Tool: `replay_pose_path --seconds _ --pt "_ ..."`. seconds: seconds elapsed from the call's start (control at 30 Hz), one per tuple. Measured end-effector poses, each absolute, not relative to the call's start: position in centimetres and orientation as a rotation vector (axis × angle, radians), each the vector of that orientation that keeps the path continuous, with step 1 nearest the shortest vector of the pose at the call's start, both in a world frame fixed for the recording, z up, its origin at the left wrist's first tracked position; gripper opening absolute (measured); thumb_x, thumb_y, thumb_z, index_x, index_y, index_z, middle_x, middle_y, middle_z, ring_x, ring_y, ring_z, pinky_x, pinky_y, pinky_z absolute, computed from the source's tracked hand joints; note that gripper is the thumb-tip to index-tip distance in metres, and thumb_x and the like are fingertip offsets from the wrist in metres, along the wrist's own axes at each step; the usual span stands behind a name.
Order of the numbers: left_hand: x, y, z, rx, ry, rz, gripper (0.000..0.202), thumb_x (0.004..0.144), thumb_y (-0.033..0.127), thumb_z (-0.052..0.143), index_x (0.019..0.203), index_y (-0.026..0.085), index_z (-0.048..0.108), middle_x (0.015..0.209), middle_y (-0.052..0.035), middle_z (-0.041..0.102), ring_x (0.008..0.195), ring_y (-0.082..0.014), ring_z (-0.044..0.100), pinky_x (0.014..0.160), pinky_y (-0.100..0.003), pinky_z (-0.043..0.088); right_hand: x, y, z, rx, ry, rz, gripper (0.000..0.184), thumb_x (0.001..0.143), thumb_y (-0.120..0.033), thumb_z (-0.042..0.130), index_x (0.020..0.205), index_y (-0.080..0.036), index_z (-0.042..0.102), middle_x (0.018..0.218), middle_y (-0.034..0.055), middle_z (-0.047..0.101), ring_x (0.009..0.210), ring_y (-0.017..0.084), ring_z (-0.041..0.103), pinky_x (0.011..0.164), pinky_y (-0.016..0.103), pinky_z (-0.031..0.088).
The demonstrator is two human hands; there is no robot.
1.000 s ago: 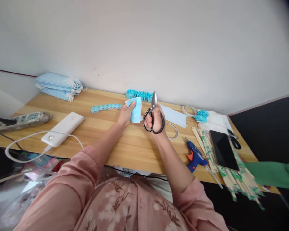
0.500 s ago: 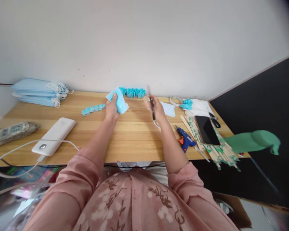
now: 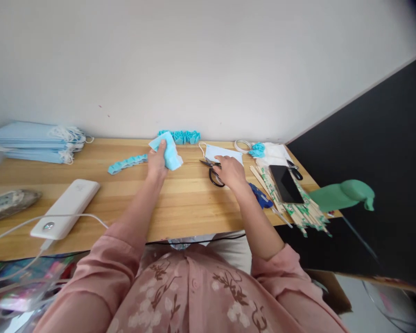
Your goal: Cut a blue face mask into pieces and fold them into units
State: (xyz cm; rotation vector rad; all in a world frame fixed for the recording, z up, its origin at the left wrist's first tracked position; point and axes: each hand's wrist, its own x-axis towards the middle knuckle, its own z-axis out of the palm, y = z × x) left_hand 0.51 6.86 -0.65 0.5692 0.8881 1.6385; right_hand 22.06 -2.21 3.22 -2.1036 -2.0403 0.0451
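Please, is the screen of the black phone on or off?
Off, it seems: the phone, lying on the wrapped sticks, shows only a dark face.

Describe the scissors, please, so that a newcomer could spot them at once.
On the wooden table, find the right hand near the single flat mask. Partly under it are the scissors, blades pointing left; their black looped handles contrast with the blue mask.

Saw pale blue on far-left masks [image 3: 26,140], brighter blue on the sheet [image 3: 173,156], black on scissors handles [image 3: 211,177], white-and-brown florals over near pink shirt [image 3: 194,300].
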Motion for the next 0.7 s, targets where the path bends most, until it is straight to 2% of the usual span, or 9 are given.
replay_pose_path --seconds 0.07,0.13,0.23,0.33,0.4,0.47,0.57,0.7 --pt "0.9 6.3 -0.3 0.610 0.878 1.568 0.047 0.055 0.051 0.088 0.079 0.016 0.067 0.068 -0.0007 0.068 0.062 -0.0142 0.063 0.065 -0.028 0.054 21.1 -1.4 3.7 -1.811 -1.907 0.176 0.035 0.092 -0.029 0.055 0.124 -0.020 0.066 0.118 0.0124 0.073 0.107 0.028 0.067 0.093 0.041 0.050" --pt "1.2 5.6 0.1 0.662 0.872 1.512 0.053 0.048 0.052 0.090 0.081 0.015 0.069 0.069 -0.0011 0.069 0.062 -0.0151 0.064 0.065 -0.029 0.054 19.6 -0.3 4.2 -1.523 -1.753 0.374 0.034 0.093 -0.037 0.054 0.122 -0.023 0.066 0.117 0.0070 0.074 0.105 0.023 0.068 0.095 0.038 0.051" --pt "1.4 4.7 0.7 0.749 0.877 1.442 0.058 0.044 0.053 0.091 0.082 0.013 0.072 0.072 -0.0030 0.072 0.067 -0.0173 0.066 0.067 -0.031 0.054 17.5 1.4 4.6 -1.286 -1.578 0.582 0.040 0.093 -0.052 0.051 0.116 -0.023 0.068 0.111 0.0056 0.076 0.102 0.022 0.070 0.094 0.037 0.052" --pt "1.4 4.3 0.8 0.806 0.896 1.409 0.057 0.044 0.052 0.091 0.080 0.013 0.073 0.072 -0.0038 0.073 0.067 -0.0174 0.066 0.068 -0.030 0.054 16.3 2.7 4.1 -1.204 -1.536 0.687 0.047 0.089 -0.060 0.053 0.113 -0.023 0.069 0.106 0.0050 0.075 0.099 0.021 0.069 0.092 0.035 0.052" --pt "1.4 4.3 0.7 0.844 0.892 1.394 0.054 0.045 0.050 0.092 0.079 0.012 0.073 0.072 -0.0040 0.073 0.068 -0.0172 0.065 0.068 -0.030 0.053 16.1 3.2 3.2 -1.203 -1.536 0.724 0.046 0.084 -0.061 0.059 0.109 -0.023 0.069 0.099 0.0031 0.073 0.090 0.019 0.067 0.084 0.031 0.052" --pt "1.4 4.5 0.4 0.888 0.871 1.376 0.052 0.046 0.049 0.092 0.079 0.013 0.074 0.073 -0.0044 0.073 0.069 -0.0174 0.065 0.069 -0.030 0.053 16.2 3.4 2.0 -1.235 -1.513 0.735 0.040 0.081 -0.059 0.064 0.092 -0.021 0.070 0.081 -0.0001 0.069 0.075 0.016 0.062 0.073 0.028 0.050" --pt "1.4 4.7 -0.4 0.938 0.877 1.330 0.047 0.052 0.051 0.090 0.075 0.014 0.072 0.073 -0.0052 0.073 0.068 -0.0180 0.065 0.065 -0.029 0.053 16.4 3.3 0.3 -1.289 -1.431 0.725 0.037 0.082 -0.055 0.063 0.068 -0.021 0.059 0.062 -0.0037 0.057 0.061 0.013 0.053 0.065 0.026 0.045" --pt "1.3 4.9 -1.2 0.951 0.930 1.294 0.047 0.065 0.059 0.081 0.072 0.014 0.068 0.068 -0.0057 0.071 0.065 -0.0191 0.065 0.061 -0.028 0.051 16.8 3.4 -0.9 -1.346 -1.352 0.675 0.035 0.081 -0.052 0.061 0.067 -0.020 0.060 0.062 -0.0035 0.057 0.063 0.014 0.053 0.066 0.027 0.044"
